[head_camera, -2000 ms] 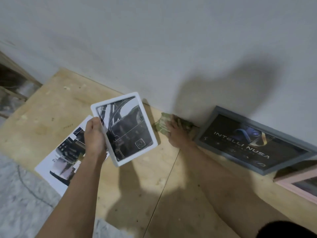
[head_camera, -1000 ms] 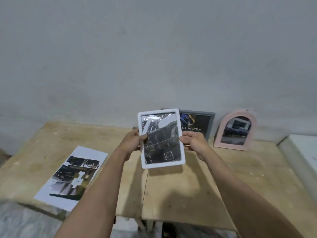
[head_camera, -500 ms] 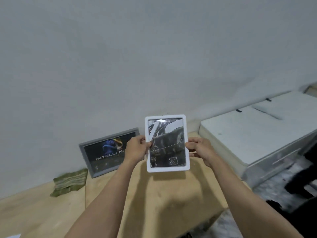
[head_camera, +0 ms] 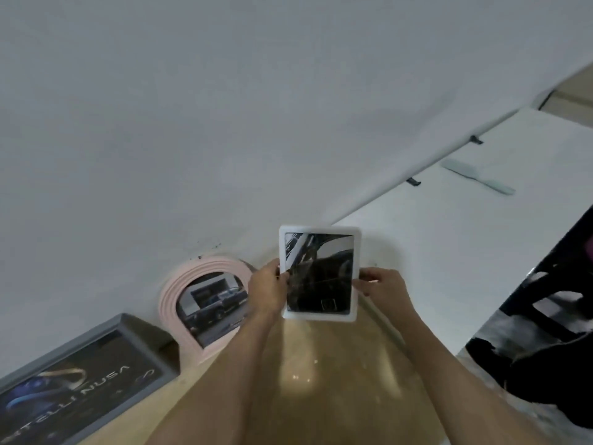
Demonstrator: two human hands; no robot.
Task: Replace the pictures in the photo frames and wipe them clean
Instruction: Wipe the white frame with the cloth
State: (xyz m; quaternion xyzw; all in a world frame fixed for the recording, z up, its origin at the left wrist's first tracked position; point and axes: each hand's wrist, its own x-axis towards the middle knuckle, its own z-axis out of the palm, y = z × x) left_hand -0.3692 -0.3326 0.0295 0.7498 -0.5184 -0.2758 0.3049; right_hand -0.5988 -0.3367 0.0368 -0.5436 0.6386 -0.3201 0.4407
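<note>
I hold a small white photo frame (head_camera: 319, 273) with a dark black-and-white picture upright in front of me, above the right end of the wooden table (head_camera: 321, 380). My left hand (head_camera: 268, 287) grips its left edge and my right hand (head_camera: 380, 285) grips its right edge. A pink arched frame (head_camera: 199, 303) with a car picture leans against the wall to the left. Further left, a grey rectangular frame (head_camera: 80, 380) with a dark "INTELLI NUSA" picture also leans on the wall.
A white chest-like cabinet (head_camera: 465, 236) stands right of the table, with a pale flat tool (head_camera: 478, 176) lying on its lid. Dark furniture (head_camera: 552, 316) stands at the far right. The white wall (head_camera: 224, 123) runs behind everything.
My view has swung to the right along the table. The white frame stays in both hands. The green cloth and printed sheet have left the view; the pink frame and white cabinet are now close.
</note>
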